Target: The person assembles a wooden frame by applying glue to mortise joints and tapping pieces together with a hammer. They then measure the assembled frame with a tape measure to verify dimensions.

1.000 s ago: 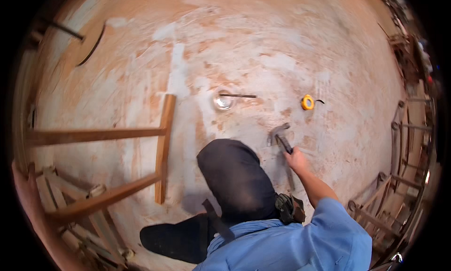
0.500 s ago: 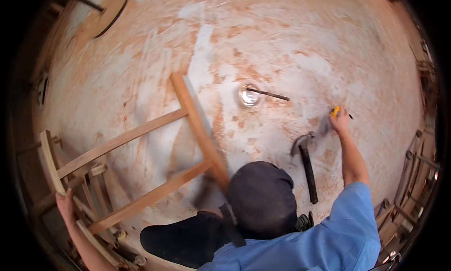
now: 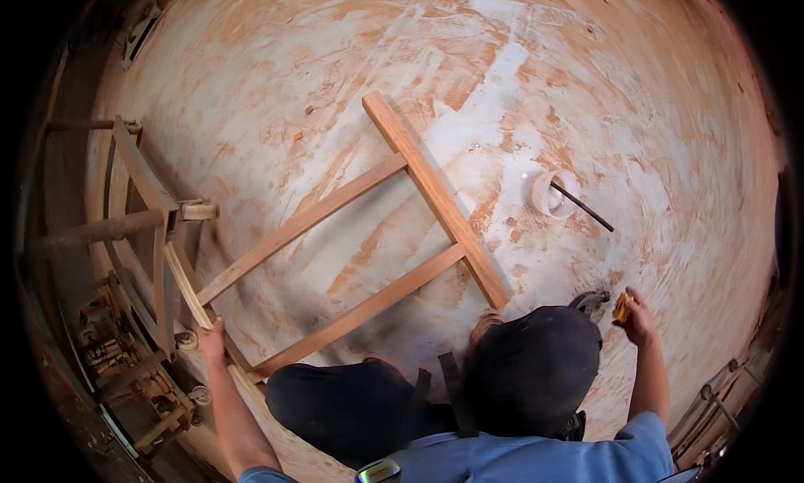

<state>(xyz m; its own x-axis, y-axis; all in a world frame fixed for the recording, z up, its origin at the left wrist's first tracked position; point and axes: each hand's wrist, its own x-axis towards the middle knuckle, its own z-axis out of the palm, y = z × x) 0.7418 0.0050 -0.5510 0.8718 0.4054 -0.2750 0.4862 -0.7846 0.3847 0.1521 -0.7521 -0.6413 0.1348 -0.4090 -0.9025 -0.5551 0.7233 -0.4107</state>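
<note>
A wooden frame (image 3: 440, 206) of two long side pieces joined by two crossbars stands over the floor in front of me. My left hand (image 3: 213, 342) is closed around its left side piece, near the lower crossbar. To the right, my right hand (image 3: 638, 317) is closed on a small yellow tape measure (image 3: 621, 307). The dark head of a hammer (image 3: 591, 299) shows just left of that hand; its handle is hidden behind my cap. My knees are bent below the lower crossbar.
Beyond the frame's right side piece sits a white round pot (image 3: 540, 196) with a dark stick (image 3: 586, 208) leaning in it. Along the left stands a rack on casters (image 3: 198, 210) with wooden bars. Smeared, dusty floor (image 3: 335, 72) spreads ahead. More racks line the lower right edge.
The right hand has come back nearer my body with the tape measure. The view has turned, so frame and pot appear further right. The left hand keeps its hold on the frame.
</note>
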